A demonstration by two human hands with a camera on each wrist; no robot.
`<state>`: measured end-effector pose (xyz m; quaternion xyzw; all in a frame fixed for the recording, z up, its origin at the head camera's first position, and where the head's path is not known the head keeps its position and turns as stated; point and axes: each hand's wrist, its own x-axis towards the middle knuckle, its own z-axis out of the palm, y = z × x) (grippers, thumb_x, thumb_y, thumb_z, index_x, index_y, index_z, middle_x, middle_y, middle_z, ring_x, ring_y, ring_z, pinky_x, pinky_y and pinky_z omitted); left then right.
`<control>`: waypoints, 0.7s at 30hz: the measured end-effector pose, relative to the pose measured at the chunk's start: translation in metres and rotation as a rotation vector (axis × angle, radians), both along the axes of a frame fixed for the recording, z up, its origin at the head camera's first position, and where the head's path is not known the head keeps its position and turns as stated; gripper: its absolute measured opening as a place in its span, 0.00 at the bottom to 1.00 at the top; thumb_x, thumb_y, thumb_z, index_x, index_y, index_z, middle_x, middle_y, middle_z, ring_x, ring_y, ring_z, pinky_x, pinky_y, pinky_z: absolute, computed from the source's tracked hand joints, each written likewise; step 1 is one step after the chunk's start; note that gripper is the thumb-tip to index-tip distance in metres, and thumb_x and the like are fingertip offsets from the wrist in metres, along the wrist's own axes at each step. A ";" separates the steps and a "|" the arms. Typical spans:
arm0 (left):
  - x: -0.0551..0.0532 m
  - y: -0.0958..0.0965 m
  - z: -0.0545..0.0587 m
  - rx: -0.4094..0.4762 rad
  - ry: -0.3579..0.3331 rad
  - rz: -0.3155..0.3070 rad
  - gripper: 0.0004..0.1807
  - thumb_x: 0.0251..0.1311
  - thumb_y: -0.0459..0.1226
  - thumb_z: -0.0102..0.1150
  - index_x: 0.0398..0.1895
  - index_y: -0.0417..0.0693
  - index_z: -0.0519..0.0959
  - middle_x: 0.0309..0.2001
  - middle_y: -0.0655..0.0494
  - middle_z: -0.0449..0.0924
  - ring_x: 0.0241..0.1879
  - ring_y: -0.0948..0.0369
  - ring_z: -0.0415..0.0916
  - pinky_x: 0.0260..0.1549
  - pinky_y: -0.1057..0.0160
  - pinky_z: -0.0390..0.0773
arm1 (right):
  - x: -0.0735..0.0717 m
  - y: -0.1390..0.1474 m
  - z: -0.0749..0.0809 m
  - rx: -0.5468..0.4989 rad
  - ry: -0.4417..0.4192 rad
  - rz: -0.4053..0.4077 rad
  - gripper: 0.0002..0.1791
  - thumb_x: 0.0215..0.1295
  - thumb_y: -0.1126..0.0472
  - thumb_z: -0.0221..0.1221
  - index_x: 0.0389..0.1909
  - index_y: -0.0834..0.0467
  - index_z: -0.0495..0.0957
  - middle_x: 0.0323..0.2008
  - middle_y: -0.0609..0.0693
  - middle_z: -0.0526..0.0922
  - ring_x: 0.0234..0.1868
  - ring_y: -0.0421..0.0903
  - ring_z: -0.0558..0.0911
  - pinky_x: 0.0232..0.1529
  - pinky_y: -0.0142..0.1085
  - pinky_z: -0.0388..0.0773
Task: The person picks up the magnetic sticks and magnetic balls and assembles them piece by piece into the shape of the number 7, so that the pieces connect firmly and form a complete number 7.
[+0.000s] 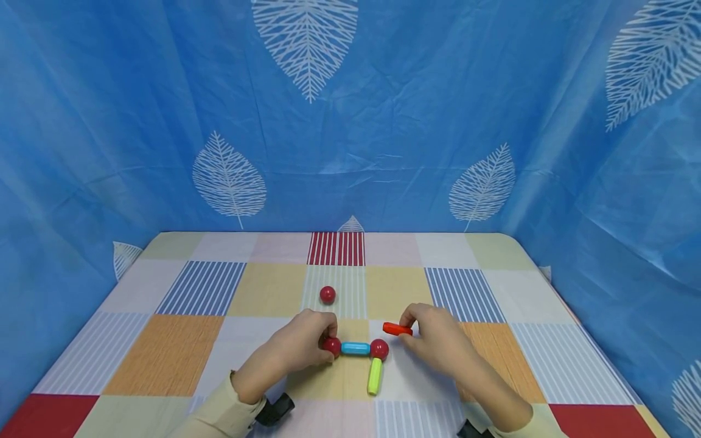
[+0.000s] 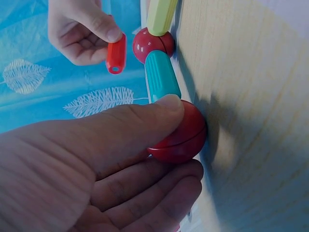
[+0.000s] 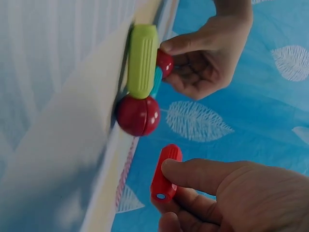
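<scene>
My left hand (image 1: 300, 342) grips a red ball (image 2: 186, 135) between thumb and fingers at the left end of a small linked piece. A blue rod (image 1: 356, 348) joins that ball to a second red ball (image 1: 379, 349), and a yellow-green rod (image 1: 375, 377) runs from the second ball toward the near edge. Up to the right, my right hand (image 1: 438, 337) pinches a loose red rod (image 3: 166, 173) between thumb and fingers. A round hole shows in the rod's end in both wrist views. The rod is held apart from the linked piece.
Farther back on the patchwork-covered table (image 1: 274, 292) lies another red ball (image 1: 327, 295). A blue curtain (image 1: 383, 152) with white leaf prints rises behind the table and along both sides.
</scene>
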<state>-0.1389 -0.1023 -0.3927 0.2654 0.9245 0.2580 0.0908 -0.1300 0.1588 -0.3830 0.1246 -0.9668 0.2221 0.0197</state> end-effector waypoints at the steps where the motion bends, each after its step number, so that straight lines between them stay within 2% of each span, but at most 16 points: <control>1: 0.000 0.000 0.000 -0.001 0.000 0.000 0.17 0.44 0.33 0.77 0.26 0.50 0.73 0.23 0.62 0.72 0.25 0.66 0.67 0.24 0.68 0.70 | 0.001 -0.001 0.001 -0.002 -0.001 0.006 0.12 0.49 0.64 0.73 0.29 0.49 0.79 0.24 0.40 0.74 0.21 0.40 0.67 0.23 0.34 0.66; 9: 0.000 0.001 0.001 0.000 -0.008 0.002 0.17 0.44 0.33 0.77 0.26 0.50 0.73 0.23 0.62 0.72 0.24 0.66 0.66 0.24 0.68 0.70 | 0.008 -0.010 0.005 0.005 -0.038 0.019 0.13 0.49 0.61 0.74 0.30 0.46 0.79 0.27 0.37 0.75 0.25 0.40 0.69 0.26 0.33 0.69; 16: 0.001 0.001 0.002 -0.001 -0.010 0.002 0.17 0.43 0.33 0.77 0.27 0.50 0.73 0.23 0.62 0.72 0.25 0.66 0.67 0.24 0.68 0.70 | 0.015 -0.013 0.002 0.005 0.053 0.135 0.13 0.49 0.62 0.73 0.29 0.48 0.77 0.26 0.37 0.73 0.24 0.38 0.67 0.25 0.31 0.67; 21: 0.000 0.000 0.001 -0.007 -0.004 0.001 0.17 0.44 0.33 0.77 0.26 0.50 0.73 0.23 0.63 0.72 0.24 0.67 0.67 0.24 0.68 0.70 | 0.018 -0.018 0.001 0.008 0.051 0.190 0.12 0.51 0.61 0.72 0.30 0.48 0.77 0.28 0.37 0.75 0.25 0.37 0.68 0.26 0.31 0.68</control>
